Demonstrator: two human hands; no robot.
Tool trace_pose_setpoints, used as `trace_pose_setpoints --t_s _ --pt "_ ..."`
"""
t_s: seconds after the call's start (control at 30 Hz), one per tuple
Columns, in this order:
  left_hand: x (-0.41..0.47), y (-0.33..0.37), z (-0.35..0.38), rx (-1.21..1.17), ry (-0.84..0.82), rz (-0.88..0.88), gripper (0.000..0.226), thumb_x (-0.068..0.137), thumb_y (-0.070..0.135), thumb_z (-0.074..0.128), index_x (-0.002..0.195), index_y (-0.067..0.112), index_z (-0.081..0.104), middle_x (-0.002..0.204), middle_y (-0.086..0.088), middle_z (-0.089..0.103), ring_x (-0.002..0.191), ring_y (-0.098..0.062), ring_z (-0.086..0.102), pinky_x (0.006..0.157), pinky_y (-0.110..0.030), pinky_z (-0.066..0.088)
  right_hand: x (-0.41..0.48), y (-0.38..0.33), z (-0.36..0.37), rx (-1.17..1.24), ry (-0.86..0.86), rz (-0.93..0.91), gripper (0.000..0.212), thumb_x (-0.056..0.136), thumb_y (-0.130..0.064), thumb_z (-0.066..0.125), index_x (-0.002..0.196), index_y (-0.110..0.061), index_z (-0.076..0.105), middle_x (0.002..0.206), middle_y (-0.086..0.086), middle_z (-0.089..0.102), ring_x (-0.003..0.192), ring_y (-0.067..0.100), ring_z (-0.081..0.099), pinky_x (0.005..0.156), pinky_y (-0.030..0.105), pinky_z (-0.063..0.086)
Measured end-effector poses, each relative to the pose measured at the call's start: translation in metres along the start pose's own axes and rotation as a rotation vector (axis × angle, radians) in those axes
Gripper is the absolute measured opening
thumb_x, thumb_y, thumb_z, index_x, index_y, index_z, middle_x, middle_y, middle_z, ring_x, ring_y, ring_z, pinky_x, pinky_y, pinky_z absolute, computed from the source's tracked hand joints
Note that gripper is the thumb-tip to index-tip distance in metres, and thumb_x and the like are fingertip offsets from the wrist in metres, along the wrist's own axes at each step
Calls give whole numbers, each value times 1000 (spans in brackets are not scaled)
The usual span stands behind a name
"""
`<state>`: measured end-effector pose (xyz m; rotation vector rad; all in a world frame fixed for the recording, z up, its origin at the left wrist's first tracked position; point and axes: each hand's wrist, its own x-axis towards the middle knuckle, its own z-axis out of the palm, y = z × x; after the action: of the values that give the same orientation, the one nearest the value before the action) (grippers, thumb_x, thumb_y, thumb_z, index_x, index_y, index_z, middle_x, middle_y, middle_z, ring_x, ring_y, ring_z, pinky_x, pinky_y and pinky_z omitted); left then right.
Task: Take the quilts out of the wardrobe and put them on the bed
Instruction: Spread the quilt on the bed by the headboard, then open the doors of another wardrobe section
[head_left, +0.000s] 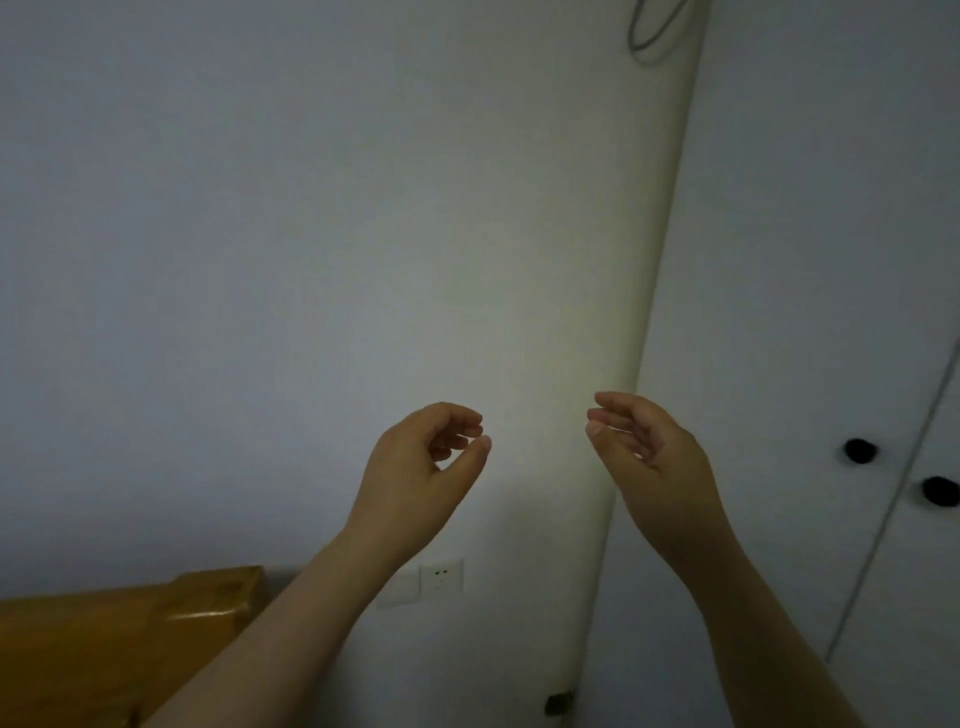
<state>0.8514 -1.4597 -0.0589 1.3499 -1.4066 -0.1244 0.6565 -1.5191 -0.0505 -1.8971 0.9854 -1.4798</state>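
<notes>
We raise our empty, loosely curled left hand (431, 457) and right hand (644, 447) before the closed white wardrobe doors (810, 312); opening them by their round black knobs (860, 450) seems next.

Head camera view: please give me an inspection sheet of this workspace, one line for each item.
Surface: no bed top seen; only a wooden headboard at lower left.
Job's things: wardrobe doors at right are shut, with two dark knobs; no quilt seen.
Clutter: nothing seen.
Grippers: left hand raised, fingers loosely curled, empty; right hand raised, fingers half open, empty. Neither touches anything.
Cables: a grey loop of cable hangs at the top, near the wardrobe's edge.
Surroundings: plain white wall; wall socket below the left hand; a small dark object low by the wardrobe's edge, too blurred to identify.
</notes>
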Motion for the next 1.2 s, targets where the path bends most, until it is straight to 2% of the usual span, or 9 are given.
trace_pose_setpoints --t_s 0.13,0.4,0.47,0.73,0.97,1.2 --pt "14 15 26 -109 -136 85 15 83 26 63 98 28 66 91 16 68 86 2 63 80 -18 52 -11 -10 -34 -120 158 12 31 91 -21 57 122 -17 58 109 -6 66 98 -2 61 75 0 46" --pt "36 57 93 -315 -307 215 15 82 23 66 96 28 66 90 14 69 85 -4 64 83 -30 55 -19 -26 -96 -279 424 33 26 90 -23 58 116 -24 61 107 -10 66 98 1 61 72 0 45" --pt "41 69 112 -349 -338 246 15 82 23 65 96 28 66 90 14 69 85 -3 64 83 -31 55 -16 -28 -114 -303 468 17 25 90 -25 58 115 -25 61 107 -12 66 97 2 63 73 2 46" --pt "59 103 191 -474 -398 318 15 82 21 66 96 28 66 90 13 70 87 0 64 84 -25 53 -19 -6 -179 -348 622 0 20 90 -18 58 110 -24 62 100 -13 66 87 -15 58 64 -2 42" --pt "71 123 240 -533 -480 358 16 84 19 64 99 24 65 94 11 68 89 -2 64 84 -21 52 -24 6 -215 -503 701 74 20 91 -23 58 110 -26 63 101 -16 66 92 -14 56 68 -2 41" --pt "89 120 286 -631 -601 395 18 84 20 64 101 23 65 94 11 67 90 -4 63 88 -28 53 -21 25 -214 -601 779 153 22 89 -22 60 110 -27 63 101 -16 67 92 -12 58 70 -1 42"
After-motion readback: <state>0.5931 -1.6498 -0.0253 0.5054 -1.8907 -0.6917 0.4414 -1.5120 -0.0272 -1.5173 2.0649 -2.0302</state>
